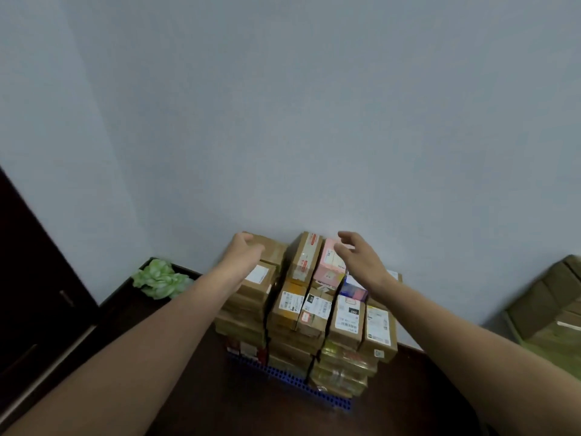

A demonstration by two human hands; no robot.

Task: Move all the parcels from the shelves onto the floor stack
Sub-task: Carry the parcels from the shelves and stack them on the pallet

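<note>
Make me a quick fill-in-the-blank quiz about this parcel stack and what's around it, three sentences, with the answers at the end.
1. The parcel stack stands on a ___ plastic grid.
2. The right hand reaches over a ___ parcel on top of the stack.
3. The crumpled thing on the floor left of the stack is ___.

Missing words: blue; pink; green.

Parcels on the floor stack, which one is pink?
The pink rectangular parcel in the top layer at the back, just by the right hand; the others around it are brown cardboard parcels.
</note>
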